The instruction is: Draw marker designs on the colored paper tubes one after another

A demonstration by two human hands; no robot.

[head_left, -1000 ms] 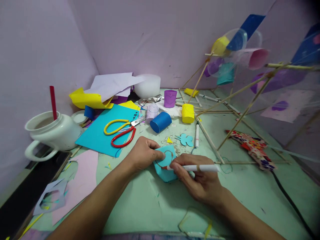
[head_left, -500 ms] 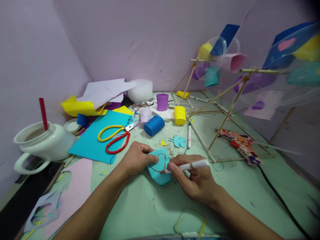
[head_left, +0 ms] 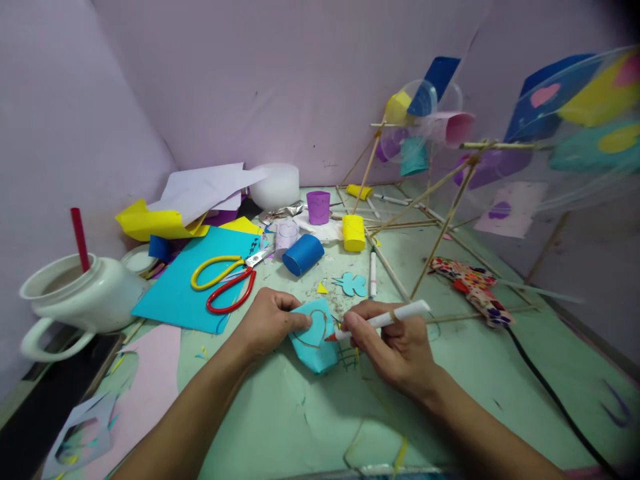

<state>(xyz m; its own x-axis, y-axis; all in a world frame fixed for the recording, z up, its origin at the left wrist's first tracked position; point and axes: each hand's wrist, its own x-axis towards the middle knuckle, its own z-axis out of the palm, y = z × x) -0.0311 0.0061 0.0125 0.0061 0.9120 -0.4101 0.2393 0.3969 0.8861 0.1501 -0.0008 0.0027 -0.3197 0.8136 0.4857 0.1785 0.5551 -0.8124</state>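
Observation:
Pinched in my left hand [head_left: 273, 321] is a small light-blue paper cup [head_left: 315, 357], tilted on its side, with a brown heart-like outline drawn on it. My right hand [head_left: 395, 343] grips a white marker pen [head_left: 400, 313]. The pen's reddish-brown tip is by the outline's lower right edge; whether it touches the paper I cannot tell. Beyond my hands lie a light-blue paper cutout [head_left: 353, 285], a capped white marker [head_left: 373, 273] and a blue paper cup [head_left: 303, 255] on its side.
Scissors [head_left: 217, 263] with yellow and red handles lie on a light-blue sheet [head_left: 175, 293]. A white pot [head_left: 107, 293] stands at left. At right rises a stick frame [head_left: 445, 223] with a wheel of coloured cups, beside a patterned cloth-covered tool [head_left: 470, 287] with a black cord.
The marker's tip has pulled slightly away to the right from the drawn line, and the pen's back end has risen. The whole view has shifted a little.

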